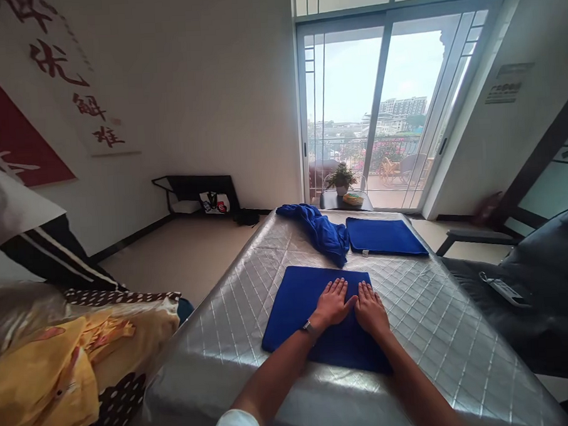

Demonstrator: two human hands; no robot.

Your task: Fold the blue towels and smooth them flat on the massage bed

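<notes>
Both palms lie flat on a blue folded cloth (292, 307) spread near the front of a silver quilted table cover (410, 301). My left hand (332, 302) rests around the cloth's middle, fingers stretched out. Beside it, my right hand (370, 306) presses toward the cloth's right side, its fingers also extended and the thumbs close together. Farther back lies a second flat blue cloth (386, 235) with a small white tag on its near edge. To its left, a crumpled blue cloth (320, 230) sprawls across the cover's far end.
A yellow garment (51, 374) lies on a polka-dot cloth at the left, near a person in striped black trousers (59, 248). On the right, a dark sofa (550, 277) holds a white power strip (506, 289). A potted plant (341, 179) stands beyond the table, before glass doors.
</notes>
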